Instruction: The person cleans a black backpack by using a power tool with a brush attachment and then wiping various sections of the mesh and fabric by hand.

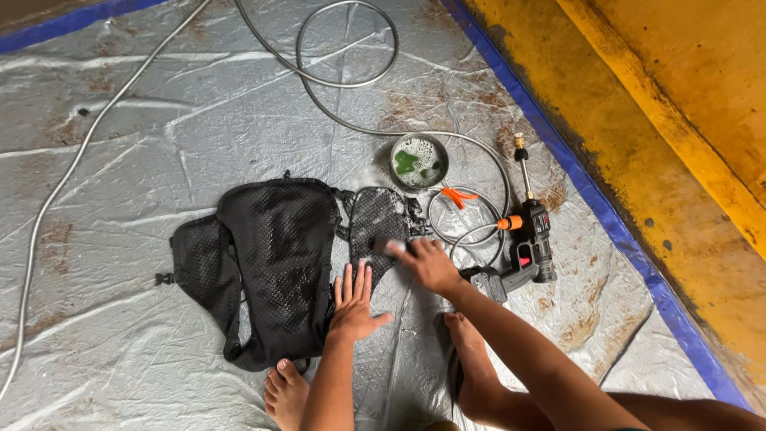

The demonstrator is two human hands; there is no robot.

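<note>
A black mesh vest-style pack point(271, 263) lies spread flat on a wet silver tarp point(144, 160). My left hand point(355, 302) rests flat, fingers apart, on the tarp at the pack's lower right edge. My right hand point(427, 262) is closed on a small brush point(388, 246), blurred with motion, pressed against the pack's narrow right strap panel point(377, 219). My bare feet show at the bottom of the view.
A small round bowl point(420, 162) with green soapy liquid sits beyond the pack. A black and orange handheld pressure washer gun point(528, 239) lies to the right, joined to a grey hose point(335, 72) looping across the tarp. A yellow wall point(670, 120) borders the blue-edged tarp.
</note>
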